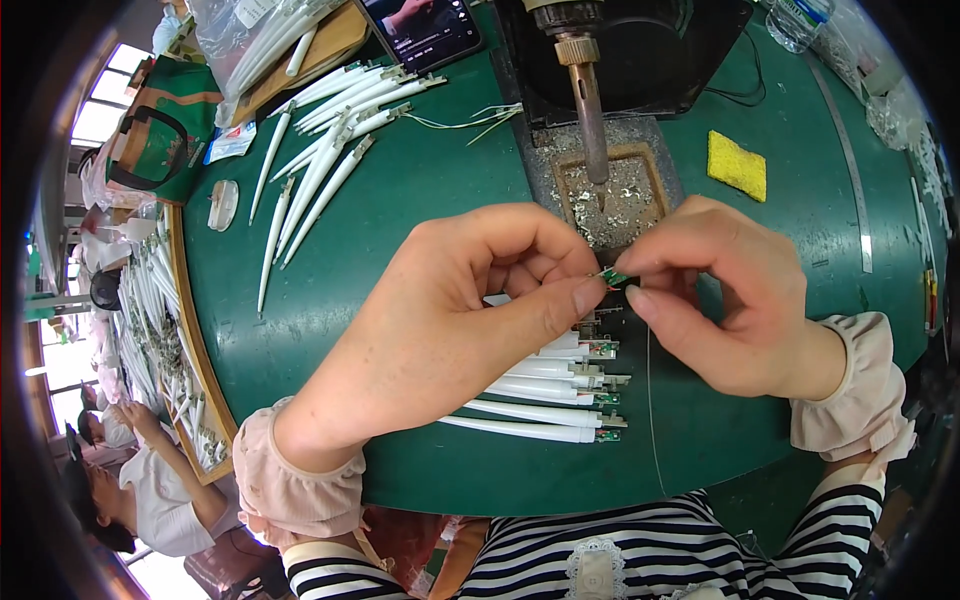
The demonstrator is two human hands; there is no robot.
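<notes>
A small green circuit board (617,279) sits between my two hands, just in front of the soldering iron. My left hand (450,310) pinches its left end between thumb and forefinger, the other fingers curled in. On its right side, the thumb and forefinger of my right hand (725,290) close on the board or a fine part on it; the fingers hide which. Below my left hand lies a row of white tapered tubes (545,431), small green boards and metal tabs at their right ends. A soldering iron (593,130) points down above a solder-flecked tray (652,165).
More white tapered tubes (318,180) lie at the back left, near a phone (425,28). A yellow sponge (737,166) and a steel ruler (850,165) are on the right. A wood-edged tray (200,370) of tubes borders the left side; beyond it a person (165,490) sits.
</notes>
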